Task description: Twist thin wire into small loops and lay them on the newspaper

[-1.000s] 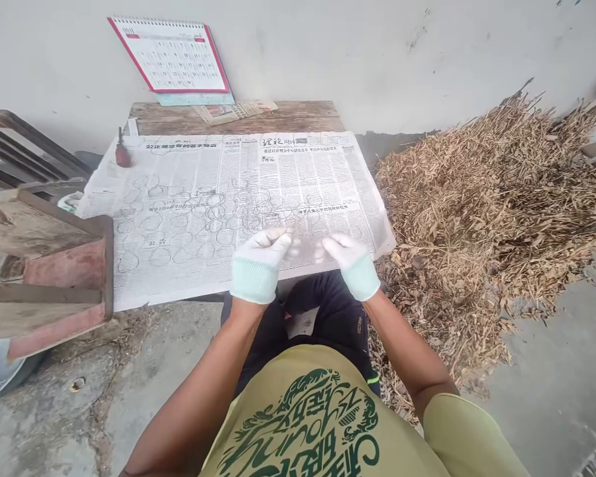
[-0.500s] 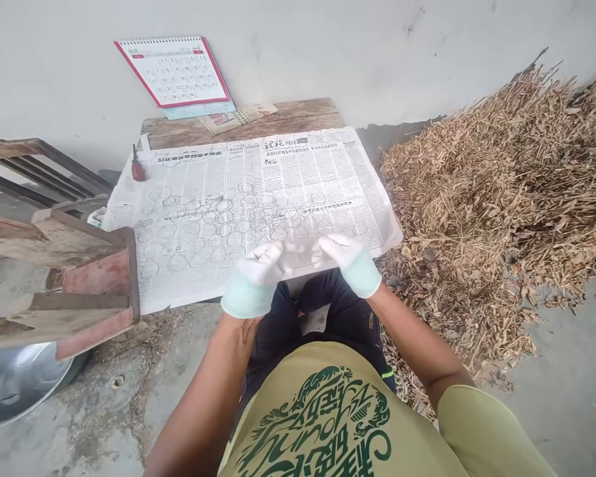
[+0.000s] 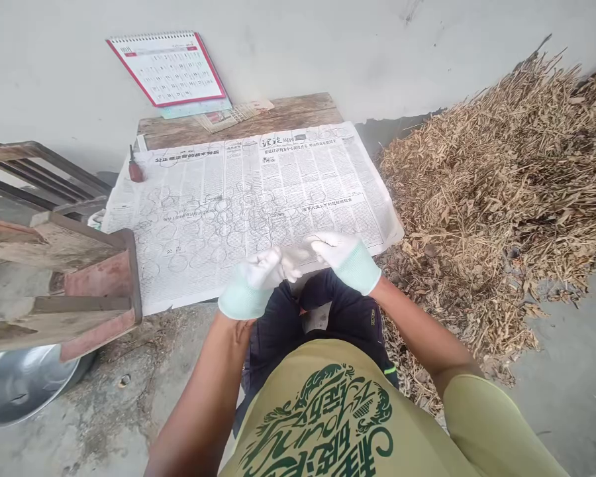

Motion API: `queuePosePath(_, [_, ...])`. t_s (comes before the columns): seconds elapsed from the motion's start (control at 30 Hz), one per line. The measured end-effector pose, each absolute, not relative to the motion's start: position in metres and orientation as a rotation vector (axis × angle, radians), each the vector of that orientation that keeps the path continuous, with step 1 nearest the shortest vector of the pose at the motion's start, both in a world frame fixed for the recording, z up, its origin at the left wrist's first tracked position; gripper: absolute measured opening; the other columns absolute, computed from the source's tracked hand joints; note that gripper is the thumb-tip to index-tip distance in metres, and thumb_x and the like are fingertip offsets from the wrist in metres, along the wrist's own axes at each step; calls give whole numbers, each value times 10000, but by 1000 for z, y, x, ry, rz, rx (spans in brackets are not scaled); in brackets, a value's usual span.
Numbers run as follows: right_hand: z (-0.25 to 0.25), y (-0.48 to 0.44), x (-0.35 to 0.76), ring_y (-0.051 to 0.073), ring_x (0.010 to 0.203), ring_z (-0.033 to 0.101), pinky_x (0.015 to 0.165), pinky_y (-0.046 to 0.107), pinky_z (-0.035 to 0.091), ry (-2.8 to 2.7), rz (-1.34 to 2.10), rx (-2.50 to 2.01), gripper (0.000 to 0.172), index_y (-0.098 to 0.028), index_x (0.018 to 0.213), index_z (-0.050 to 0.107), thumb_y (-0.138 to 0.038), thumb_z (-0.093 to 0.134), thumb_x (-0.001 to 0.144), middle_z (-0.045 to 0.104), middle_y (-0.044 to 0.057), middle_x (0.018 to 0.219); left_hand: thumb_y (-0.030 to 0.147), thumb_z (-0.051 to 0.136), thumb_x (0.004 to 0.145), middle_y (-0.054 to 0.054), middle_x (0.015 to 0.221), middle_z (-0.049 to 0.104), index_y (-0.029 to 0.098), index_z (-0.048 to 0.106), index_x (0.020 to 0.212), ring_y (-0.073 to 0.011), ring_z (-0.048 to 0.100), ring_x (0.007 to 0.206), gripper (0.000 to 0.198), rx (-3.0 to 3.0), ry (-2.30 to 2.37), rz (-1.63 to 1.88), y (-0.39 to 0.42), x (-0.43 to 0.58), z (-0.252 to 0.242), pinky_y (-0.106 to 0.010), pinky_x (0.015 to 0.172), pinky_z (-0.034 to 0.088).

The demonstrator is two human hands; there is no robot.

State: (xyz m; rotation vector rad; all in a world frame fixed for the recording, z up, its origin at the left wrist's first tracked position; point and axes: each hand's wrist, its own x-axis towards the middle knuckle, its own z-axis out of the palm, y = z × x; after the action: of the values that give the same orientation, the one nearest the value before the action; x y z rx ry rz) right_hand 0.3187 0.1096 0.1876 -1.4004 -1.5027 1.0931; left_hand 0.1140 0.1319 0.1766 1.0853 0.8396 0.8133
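My left hand (image 3: 252, 286) and right hand (image 3: 346, 260) have drawn together, curled fingertips touching; whether pinching, I can't tell. Newspaper (image 3: 218, 212) covers the tabletop (image 3: 278, 112); straw pile (image 3: 501, 185) at 3 o'clock.

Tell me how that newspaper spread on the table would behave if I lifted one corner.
Probably floppy: the newspaper is a thin sheet whose edges droop past the table. Likely light, so a push could slide or crumple it. The red bottle on its corner might tip.
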Motion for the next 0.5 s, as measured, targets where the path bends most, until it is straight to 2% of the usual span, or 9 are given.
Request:
queuePosePath(0.1, [184,108,323,172,980,710,944,340,536,-1676,951,-1379,328,-211,1184,766,-244,490,1011,782,33,1091,604,709,877,-112,639,716,157,718,579,-264,701,829,537,1182,805,810,131,115,180,-382,818,531])
queuePosePath(0.17, [180,108,326,203,1178,678,1085,387,489,-1774,875,-1344,329,-205,1218,754,-257,490,1028,743,56,1273,572,692,899,-107,652,718,168,716,585,-283,705,911,512,1206,788,817,130,114,179,-393,872,529])
queuePosePath(0.2, [178,109,328,211,1228,661,1121,399,470,-1820,848,-1330,335,-194,1230,748,-259,483,1037,731,65,1304,563,688,903,-101,647,713,175,710,585,-285,707,921,503,1201,787,817,131,114,177,-397,881,531])
queuePosePath(0.33, [174,111,335,212,1226,672,1120,396,481,-2029,780,-1297,358,-172,1259,731,-227,438,1061,736,80,1294,566,687,900,-76,638,705,193,677,589,-264,715,833,486,1148,821,781,133,110,167,-381,831,549])
queuePosePath(0.5, [182,111,346,235,1120,711,1018,401,531,-2320,707,-1258,339,-157,1271,720,-181,456,1059,759,103,1221,647,600,919,-74,599,687,196,618,569,-219,667,647,571,1237,897,694,137,107,156,-353,692,537])
